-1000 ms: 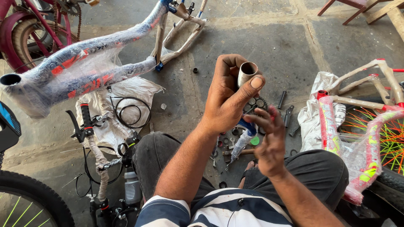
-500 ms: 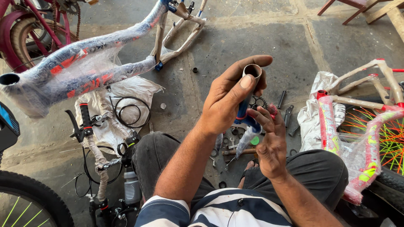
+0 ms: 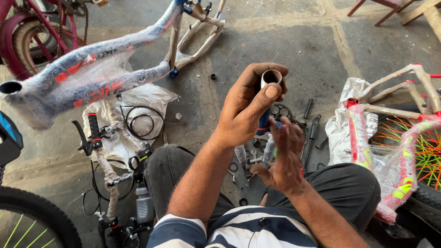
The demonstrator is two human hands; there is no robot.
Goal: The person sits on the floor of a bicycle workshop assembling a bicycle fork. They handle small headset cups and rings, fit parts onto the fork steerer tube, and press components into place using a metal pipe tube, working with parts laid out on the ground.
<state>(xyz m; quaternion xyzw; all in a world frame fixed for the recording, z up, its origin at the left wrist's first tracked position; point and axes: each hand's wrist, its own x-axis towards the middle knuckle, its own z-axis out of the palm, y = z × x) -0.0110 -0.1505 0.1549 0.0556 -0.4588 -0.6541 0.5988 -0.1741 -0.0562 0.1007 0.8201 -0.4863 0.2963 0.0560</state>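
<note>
Fingers [image 3: 272, 91] of the left hand [image 3: 243, 110] are pinching a short metal tube [image 3: 268, 78] upright above the floor [image 3: 285, 41]; right hand [image 3: 285, 156], fingers loosely curled, is hovering beneath it, while the wrapped bicycle frame [image 3: 92, 78] is lying unassembled.

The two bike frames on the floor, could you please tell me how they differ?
The left frame is blue with red-orange markings under clear plastic; the right frame is pink and yellow-green with tan paper on its tubes. The left frame lies alone, while the right frame rests over a wheel with neon spokes. Both are wrapped.
</note>
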